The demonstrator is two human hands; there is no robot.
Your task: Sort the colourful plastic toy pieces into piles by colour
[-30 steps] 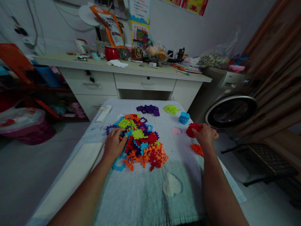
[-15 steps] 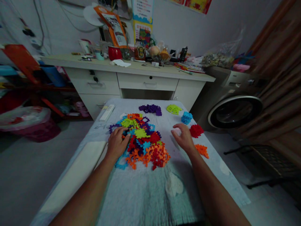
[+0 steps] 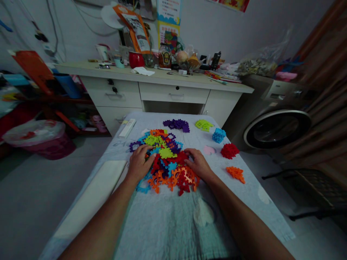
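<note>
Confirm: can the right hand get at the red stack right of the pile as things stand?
Likely yes. The right hand rests on the right edge of the mixed pile; the red stack sits apart to its right, with only bare towel and a flat pink piece between.

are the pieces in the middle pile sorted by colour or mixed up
Mixed: the middle pile holds orange, red, blue, green and purple pieces overlapping, with the left hand and right hand on its edges.
</note>
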